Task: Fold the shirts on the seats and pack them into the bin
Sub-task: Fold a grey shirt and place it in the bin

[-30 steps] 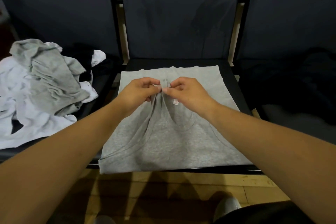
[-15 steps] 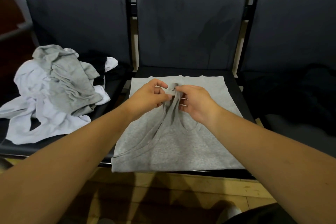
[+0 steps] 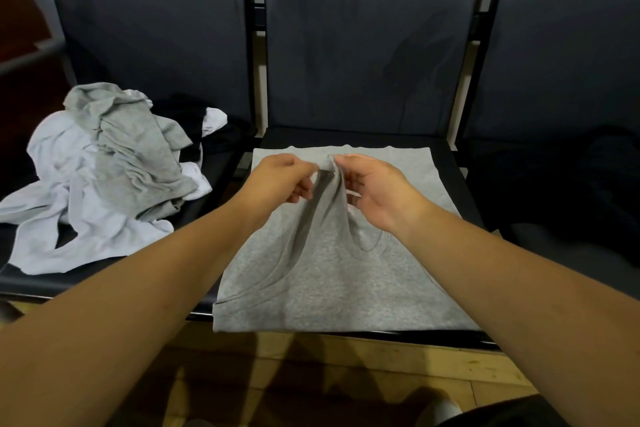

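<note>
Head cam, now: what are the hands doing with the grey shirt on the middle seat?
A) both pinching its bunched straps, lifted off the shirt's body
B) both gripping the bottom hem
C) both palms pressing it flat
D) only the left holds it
A: the left hand and right hand meet over the grey shirt, each pinching the gathered straps above its flat body.

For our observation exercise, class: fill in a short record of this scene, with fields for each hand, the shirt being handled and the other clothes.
left hand: pinches the raised straps of the grey shirt
right hand: pinches the same straps, close beside
grey shirt: lies flat on the middle seat, straps lifted
left seat: unfolded pile of grey, white and black clothes
right seat: dark clothing, detail unclear
bin: not in view
</note>
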Motion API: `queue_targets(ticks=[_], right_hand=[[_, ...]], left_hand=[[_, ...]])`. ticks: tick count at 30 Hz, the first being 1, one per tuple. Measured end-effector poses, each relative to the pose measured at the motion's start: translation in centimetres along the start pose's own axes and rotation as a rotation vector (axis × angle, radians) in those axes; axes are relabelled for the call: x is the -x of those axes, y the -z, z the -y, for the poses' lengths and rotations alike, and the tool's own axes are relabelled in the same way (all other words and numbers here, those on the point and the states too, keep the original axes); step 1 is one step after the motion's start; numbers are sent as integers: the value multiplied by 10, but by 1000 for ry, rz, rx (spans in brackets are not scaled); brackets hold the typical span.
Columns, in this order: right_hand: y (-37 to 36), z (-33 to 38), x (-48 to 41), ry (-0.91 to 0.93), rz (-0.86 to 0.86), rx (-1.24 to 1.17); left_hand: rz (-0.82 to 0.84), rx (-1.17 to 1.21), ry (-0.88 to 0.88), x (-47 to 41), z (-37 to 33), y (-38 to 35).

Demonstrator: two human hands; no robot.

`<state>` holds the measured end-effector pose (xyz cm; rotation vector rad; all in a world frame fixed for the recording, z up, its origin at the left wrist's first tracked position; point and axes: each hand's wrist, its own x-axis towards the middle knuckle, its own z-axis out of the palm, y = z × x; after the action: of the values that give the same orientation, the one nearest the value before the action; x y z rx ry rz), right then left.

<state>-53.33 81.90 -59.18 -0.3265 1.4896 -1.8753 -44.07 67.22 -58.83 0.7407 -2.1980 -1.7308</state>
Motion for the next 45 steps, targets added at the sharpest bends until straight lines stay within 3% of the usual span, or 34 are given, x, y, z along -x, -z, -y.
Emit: queue_targets(ticks=[5, 9, 13, 16, 20, 26, 29, 32, 38, 42, 45], right_hand=[[0, 5, 2, -63, 99, -88], [2, 10, 6, -166, 133, -166], [7, 10, 9, -139, 198, -47], [8, 6, 9, -33, 104, 192], [6, 10, 5, 100, -2, 439], [4, 18, -15, -7, 156, 395], [12, 14, -33, 51, 6, 570], [47, 4, -51, 168, -167, 934], [122, -28, -58, 166, -163, 1417], [141, -38, -61, 215, -117, 1497], [136, -42, -62, 375, -164, 1509]], left_hand=[[182, 316, 301, 3, 1, -7], [360, 257, 135, 1, 7, -5], [281, 161, -31, -4, 7, -3], [258, 64, -78, -7, 9, -1], [254, 136, -86, -14, 2, 1], [317, 346, 115, -46, -8, 8], [398, 213, 153, -69, 2, 9], [352, 16, 181, -96, 15, 6], [351, -282, 151, -128, 36, -3], [412, -557, 59, -131, 29, -5], [401, -510, 66, -130, 33, -6]])
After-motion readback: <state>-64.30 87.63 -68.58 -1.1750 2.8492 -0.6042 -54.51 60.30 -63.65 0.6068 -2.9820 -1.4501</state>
